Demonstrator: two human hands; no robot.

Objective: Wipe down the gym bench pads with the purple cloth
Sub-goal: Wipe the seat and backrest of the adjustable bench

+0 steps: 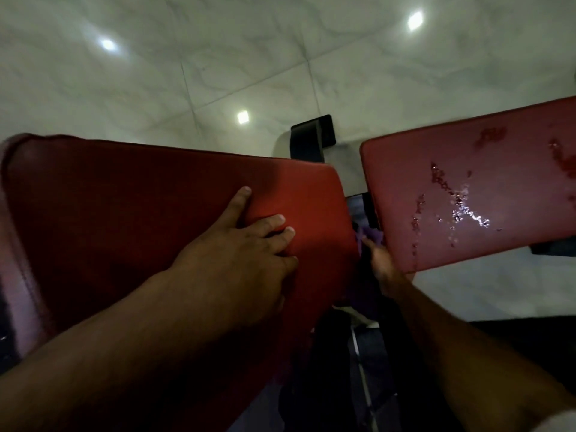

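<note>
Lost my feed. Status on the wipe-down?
Left hand flat on left pad. Right hand holds purple cloth in gap. Right pad wet.

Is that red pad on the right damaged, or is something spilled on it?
The right pad carries glistening wet streaks and droplets, running toward its lower edge. It looks like liquid rather than tears. The left pad looks dry.

Two forearms come into view from the bottom edge, both bare from wrist to as far up as the picture shows; the left hand [246,244] wears no glove, ring, watch or band that can be seen, its short fingernails catching the light; the right hand [381,263] is likewise bare, though dim and partly hidden; at the lower right corner a pale edge, perhaps a sleeve [558,420], is too blurred to tell.
</note>
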